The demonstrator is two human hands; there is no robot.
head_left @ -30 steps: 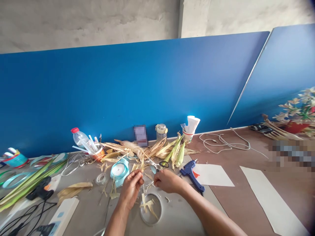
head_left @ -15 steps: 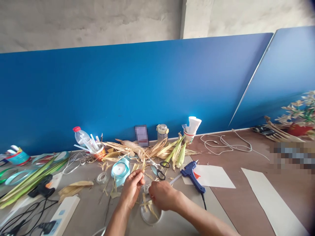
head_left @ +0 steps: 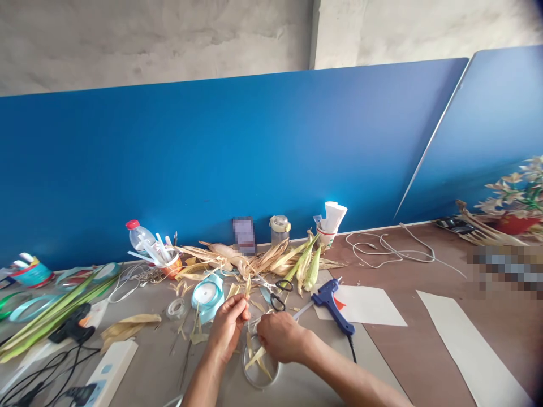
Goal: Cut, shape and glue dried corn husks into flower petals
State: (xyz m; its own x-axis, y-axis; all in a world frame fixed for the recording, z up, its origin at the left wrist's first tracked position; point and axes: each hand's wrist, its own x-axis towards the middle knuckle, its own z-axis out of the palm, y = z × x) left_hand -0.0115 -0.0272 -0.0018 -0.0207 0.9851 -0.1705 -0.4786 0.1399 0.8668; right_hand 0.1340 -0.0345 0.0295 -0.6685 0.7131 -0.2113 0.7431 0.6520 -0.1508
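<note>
Left hand pinching a husk piece, right hand curled just beside it.
The left hand point(head_left: 229, 323) has thumb and fingers closed together on a slim husk piece point(head_left: 248, 286), which stands up from the fingertips. The right hand point(head_left: 280, 337) is bent inward with its fingertips hidden; I cannot tell how far it is closed or whether it has hold of anything. Below and between the hands, a ring point(head_left: 262, 387) lies on the desk point(head_left: 314, 387) with pale strips point(head_left: 255, 357) across it. Scissors point(head_left: 278, 302) lie just beyond the right hand, and a blue glue gun point(head_left: 334, 308) to its right. Left of the left hand are blue ribbon point(head_left: 218, 297) and tape point(head_left: 176, 299); the husk pile point(head_left: 229, 256) spreads beyond both hands.
</note>
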